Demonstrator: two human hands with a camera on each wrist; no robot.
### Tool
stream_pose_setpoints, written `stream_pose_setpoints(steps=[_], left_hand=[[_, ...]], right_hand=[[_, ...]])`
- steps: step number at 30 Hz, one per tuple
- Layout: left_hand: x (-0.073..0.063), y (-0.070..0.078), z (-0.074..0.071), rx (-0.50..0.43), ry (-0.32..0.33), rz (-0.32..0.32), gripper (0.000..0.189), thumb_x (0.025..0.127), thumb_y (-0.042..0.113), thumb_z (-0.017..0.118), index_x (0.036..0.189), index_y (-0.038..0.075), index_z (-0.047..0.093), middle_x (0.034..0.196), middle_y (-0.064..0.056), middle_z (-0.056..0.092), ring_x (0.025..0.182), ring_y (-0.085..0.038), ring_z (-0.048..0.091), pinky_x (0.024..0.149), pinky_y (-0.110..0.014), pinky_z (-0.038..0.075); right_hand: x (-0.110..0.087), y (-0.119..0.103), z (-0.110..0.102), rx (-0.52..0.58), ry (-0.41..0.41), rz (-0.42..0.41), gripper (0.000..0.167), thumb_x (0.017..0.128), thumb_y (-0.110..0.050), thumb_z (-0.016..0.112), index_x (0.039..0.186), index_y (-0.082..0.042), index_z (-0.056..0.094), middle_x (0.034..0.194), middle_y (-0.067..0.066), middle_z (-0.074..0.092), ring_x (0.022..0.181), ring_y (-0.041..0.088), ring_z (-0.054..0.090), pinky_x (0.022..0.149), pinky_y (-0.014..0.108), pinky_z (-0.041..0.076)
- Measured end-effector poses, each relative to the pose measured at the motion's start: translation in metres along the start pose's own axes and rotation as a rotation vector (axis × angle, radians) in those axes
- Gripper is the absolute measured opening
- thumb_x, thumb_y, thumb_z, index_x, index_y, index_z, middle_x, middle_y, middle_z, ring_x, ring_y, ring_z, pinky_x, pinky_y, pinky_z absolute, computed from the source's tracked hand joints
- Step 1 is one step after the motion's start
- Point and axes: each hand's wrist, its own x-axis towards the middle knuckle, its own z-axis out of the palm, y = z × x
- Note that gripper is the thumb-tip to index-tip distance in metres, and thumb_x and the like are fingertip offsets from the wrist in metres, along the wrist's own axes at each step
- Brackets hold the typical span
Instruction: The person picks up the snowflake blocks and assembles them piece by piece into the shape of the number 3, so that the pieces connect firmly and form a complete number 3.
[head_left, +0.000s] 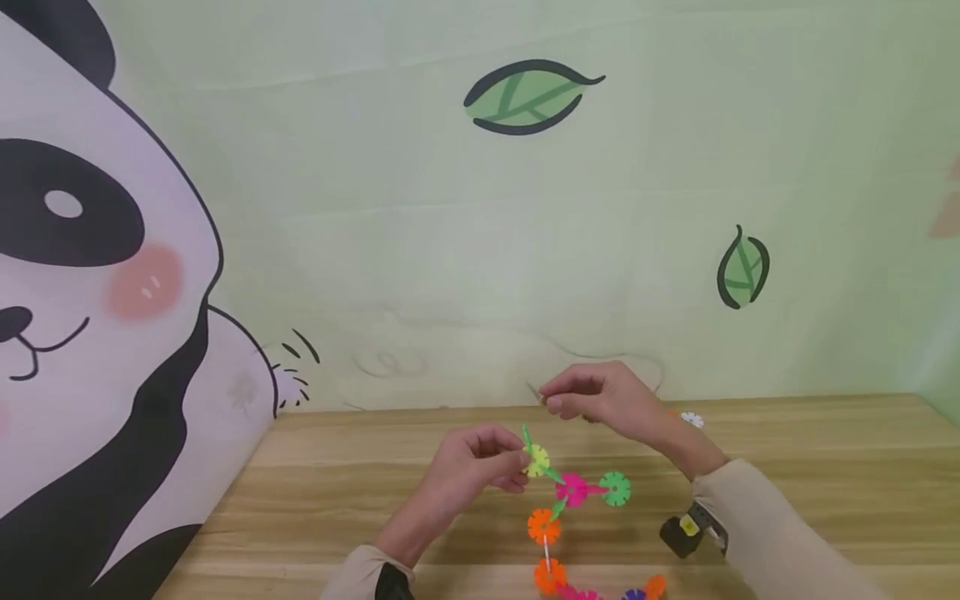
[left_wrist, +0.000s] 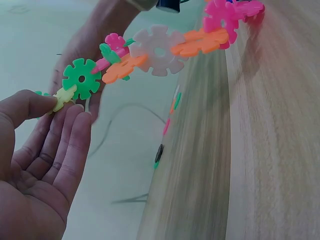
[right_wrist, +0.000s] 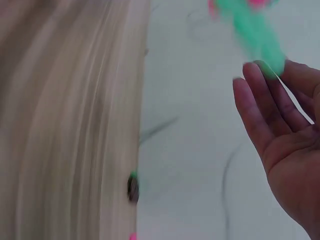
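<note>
My left hand [head_left: 480, 458] pinches a yellow snowflake disc [head_left: 537, 460] between thumb and fingertips. That disc belongs to a chain of slotted plastic discs, with a green one edge-on above it. Further along are a pink disc [head_left: 572, 490] with a green disc [head_left: 615, 489] branching right, then orange discs [head_left: 543, 527] joined by a white disc [left_wrist: 159, 50]. My right hand [head_left: 603, 400] is raised beyond the yellow disc, thumb and fingertips close together; whether they hold anything is unclear. A blurred green disc [right_wrist: 252, 35] overlaps its fingertips in the right wrist view.
A white disc [head_left: 692, 419] lies by the back edge of the wooden table [head_left: 810, 492]. Several more pieces lie along that edge, among them a dark one [left_wrist: 159, 153] and a pink one [left_wrist: 166, 126]. A pale green printed wall [head_left: 420, 250] stands behind.
</note>
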Motion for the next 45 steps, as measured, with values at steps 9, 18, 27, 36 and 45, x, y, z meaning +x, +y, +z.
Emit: stream_pose_setpoints(steps=[9,18,27,36,45], left_hand=[[0.0,-0.001,0.0,-0.005,-0.004,0.012,0.017,0.095,0.002,0.075,0.105,-0.009,0.07,0.094,-0.012,0.076,0.078,-0.019,0.074,0.077,-0.037,0.066],[-0.001,-0.003,-0.002,-0.004,-0.007,0.024,0.016,0.094,0.002,0.074,0.105,-0.008,0.07,0.095,-0.013,0.076,0.079,-0.02,0.075,0.077,-0.038,0.067],[-0.001,-0.002,-0.001,-0.008,-0.009,0.017,0.015,0.095,0.003,0.074,0.105,-0.007,0.07,0.095,-0.012,0.076,0.079,-0.019,0.074,0.078,-0.037,0.066],[0.0,0.0,0.001,-0.004,-0.011,0.032,0.018,0.094,0.002,0.075,0.106,-0.011,0.069,0.095,-0.012,0.076,0.078,-0.018,0.074,0.077,-0.037,0.066],[-0.002,0.0,0.001,-0.004,-0.028,0.039,0.017,0.095,0.003,0.074,0.105,-0.009,0.07,0.096,-0.014,0.076,0.08,-0.02,0.076,0.078,-0.038,0.066]], right_hand=[[0.012,0.043,-0.022,-0.172,0.114,0.119,0.023,0.104,-0.016,0.072,0.12,0.0,0.076,0.115,0.011,0.075,0.107,0.034,0.071,0.093,0.048,0.062],[0.018,0.076,-0.019,-0.363,0.124,0.176,0.019,0.099,-0.008,0.075,0.114,0.004,0.075,0.107,0.013,0.075,0.104,0.033,0.069,0.094,0.051,0.059],[0.018,0.09,-0.014,-0.529,0.063,0.21,0.019,0.09,-0.006,0.08,0.104,0.007,0.075,0.098,0.014,0.075,0.097,0.033,0.07,0.091,0.051,0.06],[0.014,0.088,-0.015,-0.492,0.048,0.239,0.023,0.084,-0.008,0.086,0.098,0.002,0.071,0.091,0.008,0.071,0.088,0.025,0.066,0.085,0.046,0.06],[0.006,0.07,-0.011,-0.269,0.046,0.234,0.015,0.091,-0.005,0.08,0.094,-0.002,0.066,0.089,0.006,0.07,0.083,0.022,0.065,0.07,0.034,0.059]])
